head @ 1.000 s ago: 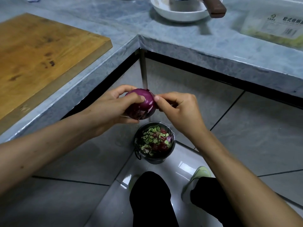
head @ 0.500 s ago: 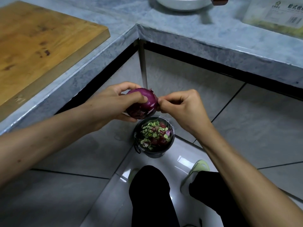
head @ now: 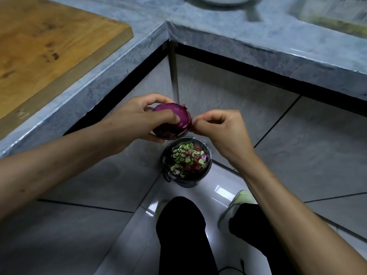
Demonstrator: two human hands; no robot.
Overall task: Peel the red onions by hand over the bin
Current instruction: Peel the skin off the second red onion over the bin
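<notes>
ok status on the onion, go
Left hand grips the onion. Right hand pinches skin at its edge. Bin on the floor below, nothing in the way.

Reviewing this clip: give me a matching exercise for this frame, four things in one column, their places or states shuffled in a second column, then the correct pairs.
Things
1. round purple-red onion
2. small dark round bin
3. thick wooden cutting board
4. right hand

Places or states
A. on the grey stone counter, upper left
B. pinching skin at the onion's edge
C. on the tiled floor, holding green and red scraps
D. gripped in the left hand

Pairs: 1-D, 2-C, 3-A, 4-B
</notes>
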